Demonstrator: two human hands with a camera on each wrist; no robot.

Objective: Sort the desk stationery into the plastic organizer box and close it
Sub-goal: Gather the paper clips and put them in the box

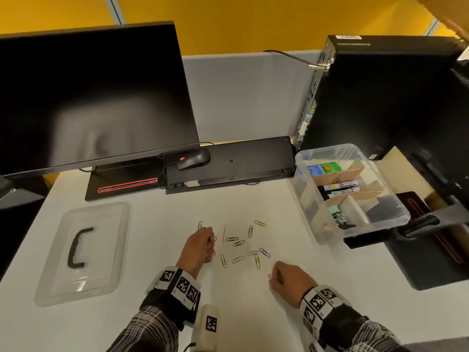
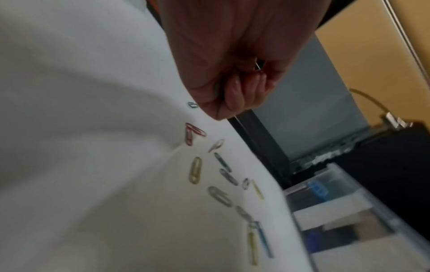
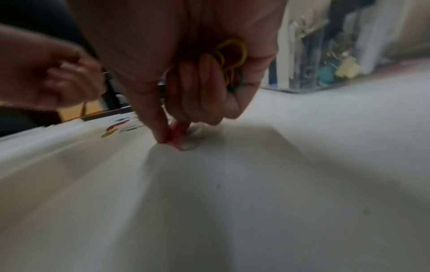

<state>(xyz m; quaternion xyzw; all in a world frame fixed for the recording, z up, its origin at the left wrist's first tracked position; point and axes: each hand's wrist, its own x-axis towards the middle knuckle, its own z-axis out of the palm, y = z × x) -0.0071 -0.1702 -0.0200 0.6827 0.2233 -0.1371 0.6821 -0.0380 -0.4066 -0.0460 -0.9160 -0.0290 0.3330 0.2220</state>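
Nearest me, my right hand (image 3: pixel 186 82) curls round a bunch of coloured clips (image 3: pixel 232 60) while its fingertips (image 3: pixel 163 136) pinch a pale clip against the table (image 1: pixel 253 313). Beyond it, my left hand (image 1: pixel 199 246) is closed on thin metal pieces beside the scattered paper clips (image 1: pixel 238 243). Further right, I see the organizer box (image 1: pixel 396 212) open and its lid (image 1: pixel 83 252) far left.

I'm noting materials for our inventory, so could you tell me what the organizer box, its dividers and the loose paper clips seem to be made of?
Organizer box: clear, glossy plastic; its contents show through the walls.
Dividers: probably cardboard; matte tan sheets with raw edges.
Paper clips: thin bent wire, likely metal, mostly under a coloured coating in yellow, green, blue and red; the coating's material can't be told.
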